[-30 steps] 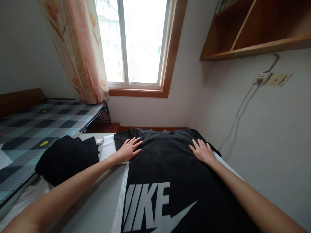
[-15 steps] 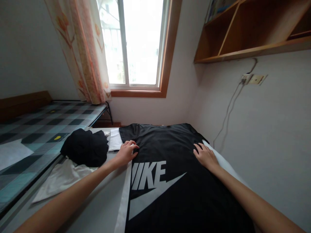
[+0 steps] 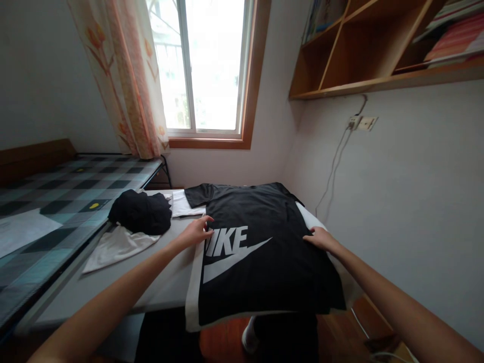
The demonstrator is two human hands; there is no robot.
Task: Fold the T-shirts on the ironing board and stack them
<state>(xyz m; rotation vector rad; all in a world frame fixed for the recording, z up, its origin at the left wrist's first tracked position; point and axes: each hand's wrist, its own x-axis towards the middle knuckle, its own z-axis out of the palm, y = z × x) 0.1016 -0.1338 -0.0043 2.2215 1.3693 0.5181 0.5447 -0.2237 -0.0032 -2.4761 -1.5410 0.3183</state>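
Note:
A black T-shirt (image 3: 260, 277) with large grey NIKE lettering and a white edge along its left side lies spread on a pale table (image 3: 159, 282). Its lower hem hangs past the near edge. At its left side, by the first letter, my left hand (image 3: 195, 232) has thumb and fingers curled around the edge. My right hand (image 3: 321, 238) pinches the cloth at the opposite side, fingers bent together. Beside the shirt's left sleeve sits a white folded piece of cloth (image 3: 185, 205).
A crumpled black garment (image 3: 141, 210) lies over white cloth (image 3: 119, 247) on the table's left. Further left stands a bed with a checkered mattress (image 3: 109, 181) and a paper sheet (image 3: 24, 229). A wooden shelf (image 3: 363, 50) overhangs on the right, above a plugged-in cable (image 3: 333, 171).
Both hands have moved down along the shirt's sides, toward the lettering. My right hand has gone from lying flat to pinching the cloth. The view now takes in the hem and floor.

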